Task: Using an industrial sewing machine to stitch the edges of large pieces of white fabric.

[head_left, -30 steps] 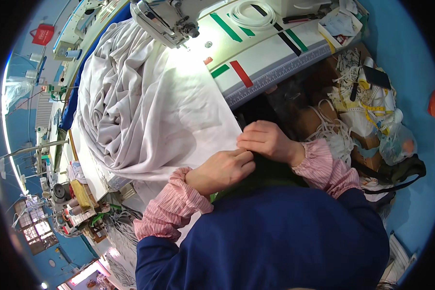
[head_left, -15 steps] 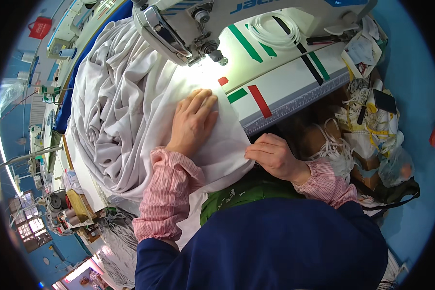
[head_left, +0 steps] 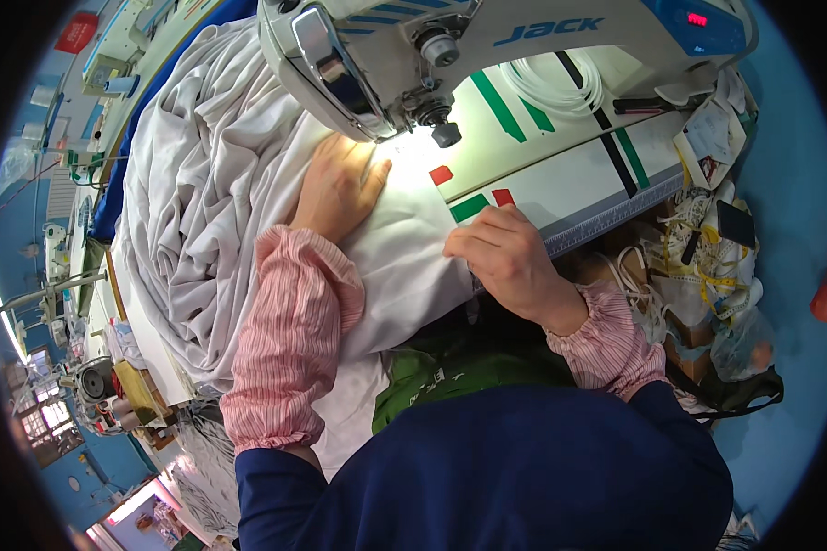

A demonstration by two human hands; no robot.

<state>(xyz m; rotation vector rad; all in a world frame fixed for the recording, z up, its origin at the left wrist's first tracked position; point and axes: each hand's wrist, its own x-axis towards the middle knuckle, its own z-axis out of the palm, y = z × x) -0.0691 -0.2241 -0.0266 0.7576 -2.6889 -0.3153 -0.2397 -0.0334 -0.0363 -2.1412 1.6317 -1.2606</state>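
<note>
A large heap of white fabric (head_left: 198,170) fills the left of the table, and its smooth front part runs under the head of a sewing machine (head_left: 363,69). My left hand (head_left: 334,190) lies flat on this cloth, fingers pointing toward the bright needle area. With thumb and fingers pinched together, my right hand (head_left: 507,264) holds the right edge of the fabric, close to the red and green tape strips. Glare from the machine's lamp washes out the needle, and the left fingertips lie close beside that glare.
Along the table's front edge runs a ruler strip (head_left: 616,208). A coil of clear tubing (head_left: 560,90) rests behind it. To the right are a box of small tools (head_left: 710,138), a dark phone (head_left: 735,223) and a pile of tapes and scraps. Green cloth (head_left: 469,367) covers my lap.
My left hand has slid forward over the cloth toward the needle area. My right hand has moved forward too, bringing the pinched edge up beside the tape strips. The view has shifted slightly.
</note>
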